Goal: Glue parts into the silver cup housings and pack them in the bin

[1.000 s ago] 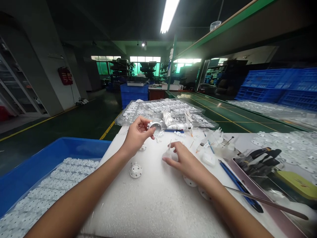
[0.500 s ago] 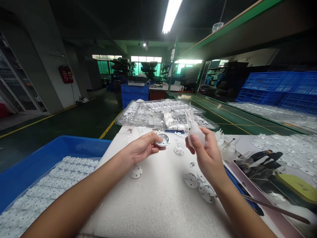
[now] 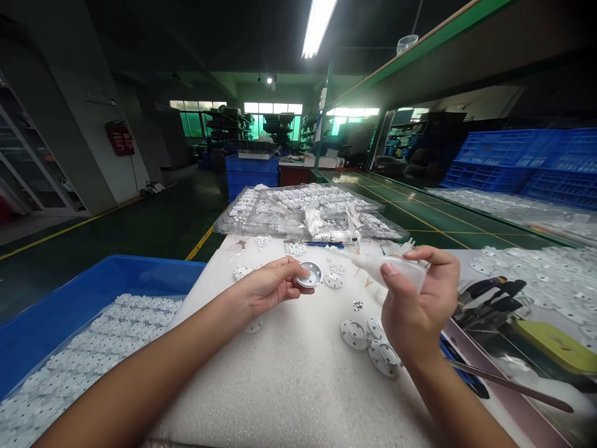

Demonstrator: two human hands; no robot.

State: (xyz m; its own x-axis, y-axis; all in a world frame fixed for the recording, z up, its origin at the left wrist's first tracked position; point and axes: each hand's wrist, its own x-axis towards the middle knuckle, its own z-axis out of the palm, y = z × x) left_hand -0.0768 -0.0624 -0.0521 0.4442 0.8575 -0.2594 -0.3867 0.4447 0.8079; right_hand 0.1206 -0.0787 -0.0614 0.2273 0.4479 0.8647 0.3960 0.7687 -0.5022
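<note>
My left hand (image 3: 275, 283) pinches a round metallic disc with small holes (image 3: 310, 275) by its left edge, above the white foam-like work surface (image 3: 280, 379). In my right hand (image 3: 420, 292) lies a translucent white squeeze bottle (image 3: 396, 269), tipped on its side, its narrow nozzle pointing left and slightly up. The nozzle stands apart from the disc. Below and between the hands is a little heap of tiny metal parts (image 3: 357, 305). Several white discs (image 3: 354, 334) lie by my right wrist, and another disc (image 3: 333, 279) sits behind the held one.
A blue bin (image 3: 153, 264) at left holds rows of white parts. Clear trays (image 3: 298, 205) of small white parts stand at the far end. To the right are black-handled tools (image 3: 494, 298), a yellow-green box (image 3: 557, 345) and a long metal strip (image 3: 508, 382).
My right hand has moved right and turned the squeeze bottle from upright to nearly level, nozzle leftward. My left hand, still pinching the disc, has shifted slightly.
</note>
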